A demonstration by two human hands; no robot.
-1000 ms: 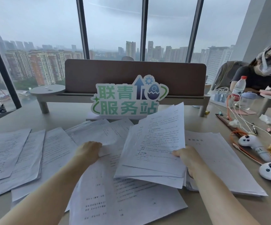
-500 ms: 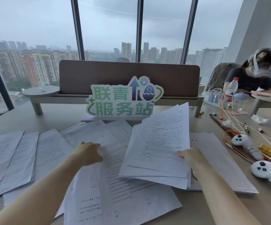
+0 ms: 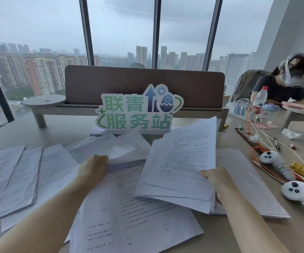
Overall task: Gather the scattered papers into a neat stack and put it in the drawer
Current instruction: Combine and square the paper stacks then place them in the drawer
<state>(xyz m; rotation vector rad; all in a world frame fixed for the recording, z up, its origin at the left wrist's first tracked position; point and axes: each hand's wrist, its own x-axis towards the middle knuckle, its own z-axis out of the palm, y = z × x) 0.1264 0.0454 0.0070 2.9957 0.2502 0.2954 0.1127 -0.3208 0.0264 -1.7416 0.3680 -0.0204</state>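
Note:
Printed white papers lie scattered over the desk (image 3: 165, 139). My right hand (image 3: 215, 181) grips a bundle of sheets (image 3: 180, 161) by its lower right corner, tilted up off the table. My left hand (image 3: 93, 167) pinches the near edge of a small pile of papers (image 3: 114, 147) at the centre, lifting it slightly. A large sheet (image 3: 134, 212) lies flat under both arms. More sheets (image 3: 14, 172) spread to the left, and another pile (image 3: 248, 183) lies under the held bundle on the right. No drawer is in view.
A green cut-out sign (image 3: 138, 110) stands behind the papers, before a brown divider on a wooden riser (image 3: 43, 101). Two white controllers (image 3: 297, 192), cables, a water bottle (image 3: 258, 101) and small clutter fill the right side. A seated person (image 3: 282, 88) works at the far right.
My left hand has closed on the edge of the centre pile and raised it a little. My right hand keeps the bundle, now tilted slightly higher.

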